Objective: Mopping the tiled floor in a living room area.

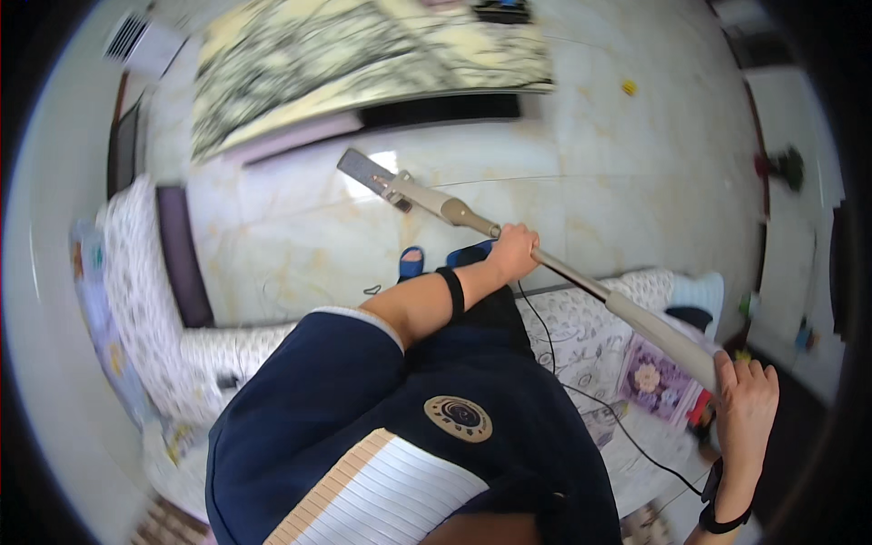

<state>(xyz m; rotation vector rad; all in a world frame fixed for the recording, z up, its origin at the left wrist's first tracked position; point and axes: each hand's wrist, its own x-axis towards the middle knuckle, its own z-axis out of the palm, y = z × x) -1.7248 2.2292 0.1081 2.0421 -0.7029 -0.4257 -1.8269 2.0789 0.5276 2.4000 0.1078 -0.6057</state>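
A long-handled flat floor mop [436, 201], beige with a narrow grey head, lies slantwise across the view. Its head is over the tiled floor, near the low table. My left hand [514, 253] is wrapped around the lower part of the pole, just above the beige joint. At the upper end, my right hand [746, 402] holds the thick beige grip [667, 337]; part of that end is hidden by the hand. Dark bands are on both of my forearms or wrists.
The marble-patterned table [375, 61] stands ahead. My feet, in blue slippers [411, 262], are close to a sofa with a patterned white cover [143, 293]. A black cable [613, 415] runs beside me. A purple floral box [657, 378] is at right; a small yellow object [629, 87] lies on the floor.
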